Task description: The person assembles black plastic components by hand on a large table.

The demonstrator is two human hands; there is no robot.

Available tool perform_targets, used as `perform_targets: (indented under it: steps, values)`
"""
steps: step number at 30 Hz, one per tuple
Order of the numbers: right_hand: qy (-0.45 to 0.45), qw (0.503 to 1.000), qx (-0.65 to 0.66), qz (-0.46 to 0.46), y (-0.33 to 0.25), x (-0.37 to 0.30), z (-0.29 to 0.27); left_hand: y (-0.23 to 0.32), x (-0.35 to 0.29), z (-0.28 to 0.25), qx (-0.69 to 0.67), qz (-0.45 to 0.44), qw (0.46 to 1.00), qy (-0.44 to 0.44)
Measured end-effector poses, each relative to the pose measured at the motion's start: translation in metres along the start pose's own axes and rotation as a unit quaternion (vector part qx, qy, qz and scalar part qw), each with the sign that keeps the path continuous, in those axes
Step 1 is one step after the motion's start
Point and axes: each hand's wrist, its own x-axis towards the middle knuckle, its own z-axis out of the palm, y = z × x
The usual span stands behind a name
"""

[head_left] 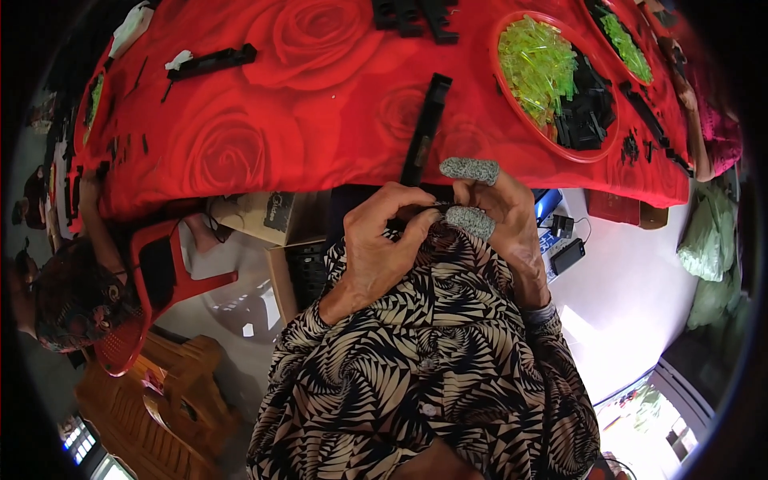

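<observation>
My left hand (384,232) is closed at the table's front edge, thumb and forefinger pinched together. A long, narrow black plastic bar (424,132) slants up over the red cloth from behind its knuckles; the lower end is hidden. My right hand (504,212) is beside it, with grey knitted covers on two fingers. The upper covered finger (470,170) points left, and the lower one (470,222) nearly meets my left thumb. Between my fingertips shows a small dark bit, too hidden to name.
A red round tray (512,120) with clear yellow-green pieces (536,68) and black parts (588,112) stands right. More black bars (416,18) lie at the back, another (212,62) at left. A co-worker (80,296) sits left by a red chair (172,268). An open cardboard box (264,216) is below the table.
</observation>
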Motion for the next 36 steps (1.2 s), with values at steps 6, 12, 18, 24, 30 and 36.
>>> perform_targets:
  steps: [6,12,18,24,30,36]
  values:
    - [0.010,0.999,0.048,-0.001,0.006,0.002,0.002,0.004,0.002,-0.004,0.049,0.024,0.998,-0.017]
    - [0.025,0.996,0.081,-0.016,0.020,0.007,0.001,-0.003,0.001,-0.005,0.041,0.036,0.998,-0.026]
    - [0.024,0.990,0.139,0.016,0.013,0.002,0.001,-0.007,-0.002,-0.001,-0.074,-0.029,0.997,-0.018]
    - [0.054,0.992,0.107,0.036,0.013,0.002,0.004,-0.005,-0.003,-0.002,-0.101,-0.033,0.994,0.000]
    - [0.064,0.995,0.071,0.007,0.011,0.000,0.002,-0.001,-0.001,-0.003,-0.118,-0.015,0.993,0.018]
    - [0.046,0.996,0.073,-0.006,0.011,-0.001,0.001,0.000,-0.002,-0.002,-0.103,-0.016,0.994,0.035]
